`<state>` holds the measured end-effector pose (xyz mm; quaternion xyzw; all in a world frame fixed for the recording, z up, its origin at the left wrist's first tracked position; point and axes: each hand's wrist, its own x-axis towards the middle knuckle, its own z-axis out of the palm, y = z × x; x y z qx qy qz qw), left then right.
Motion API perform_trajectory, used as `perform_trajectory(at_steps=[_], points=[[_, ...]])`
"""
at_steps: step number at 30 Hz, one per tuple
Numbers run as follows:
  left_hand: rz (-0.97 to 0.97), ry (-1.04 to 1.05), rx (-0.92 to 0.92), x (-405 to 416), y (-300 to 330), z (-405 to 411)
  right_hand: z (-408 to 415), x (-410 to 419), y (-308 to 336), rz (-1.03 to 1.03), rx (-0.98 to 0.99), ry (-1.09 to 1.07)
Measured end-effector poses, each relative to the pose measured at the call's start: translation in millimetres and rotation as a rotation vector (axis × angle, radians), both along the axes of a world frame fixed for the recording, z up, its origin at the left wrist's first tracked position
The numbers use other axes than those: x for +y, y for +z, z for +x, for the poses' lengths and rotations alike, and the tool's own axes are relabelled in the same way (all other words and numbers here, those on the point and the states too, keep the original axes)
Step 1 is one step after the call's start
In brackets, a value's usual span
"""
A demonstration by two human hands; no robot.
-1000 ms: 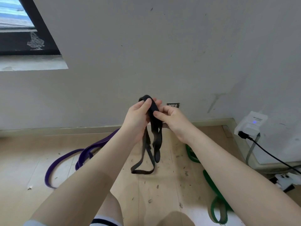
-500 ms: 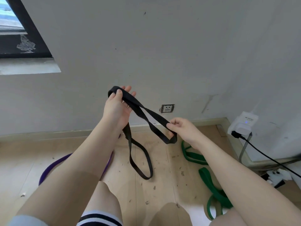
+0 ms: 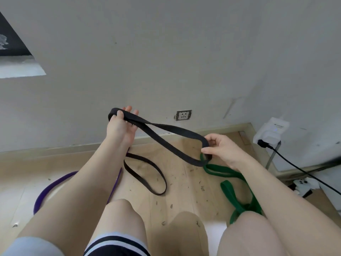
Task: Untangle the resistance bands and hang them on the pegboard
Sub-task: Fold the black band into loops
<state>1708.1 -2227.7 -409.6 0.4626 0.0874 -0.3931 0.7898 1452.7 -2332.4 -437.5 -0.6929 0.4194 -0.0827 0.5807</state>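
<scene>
Purple band (image 3: 36, 206) and green band (image 3: 227, 191) lie on the floor (image 3: 184, 182). Right hand (image 3: 221, 148) pinches one bend of the black resistance band (image 3: 162, 142) between thumb and forefinger — the band spans to the left hand (image 3: 121, 126), thumb clamping it against straight fingers; slack hangs below

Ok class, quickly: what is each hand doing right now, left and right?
Left hand: fingers straight, thumb pinning the black band looped over it.
Right hand: pinching the far end of the black band between thumb and fingers.
</scene>
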Motion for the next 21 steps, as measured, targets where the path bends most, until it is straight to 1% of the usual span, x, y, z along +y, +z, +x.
perform_trajectory(at_steps=[4,5,7,10,12,14,15,17,18,19,20,21], points=[[0.039,-0.004,0.027,1,-13,-4,11,4,-20,-0.367,0.070,-0.457],[0.053,-0.018,0.019,2,-16,-6,13,5,-23,-0.417,0.072,-0.528],[0.064,-0.041,-0.018,2,-21,-11,18,11,-28,-0.454,0.059,-0.566],[-0.033,0.005,0.012,0,-22,-13,18,19,-38,-0.558,0.107,-0.490],[-0.084,0.057,0.029,-2,-21,-7,7,21,-47,-0.578,0.122,-0.401],[-0.080,0.053,0.005,-3,-19,-3,-7,22,-55,-0.463,0.160,-0.244],[-0.055,0.018,-0.025,-4,-18,-4,-14,22,-58,-0.374,0.226,-0.113],[0.006,-0.103,-0.108,-5,-14,-16,-17,25,-60,-0.231,0.395,0.152],[0.025,-0.187,-0.151,-5,-12,-23,-14,25,-59,-0.210,0.425,0.198],[0.029,-0.279,-0.192,-5,-8,-29,-8,25,-57,-0.210,0.376,0.153],[0.024,-0.382,-0.245,-4,-4,-35,1,25,-52,-0.207,0.280,0.052],[0.038,-0.492,-0.340,-1,0,-38,11,25,-44,-0.206,0.162,-0.053]])
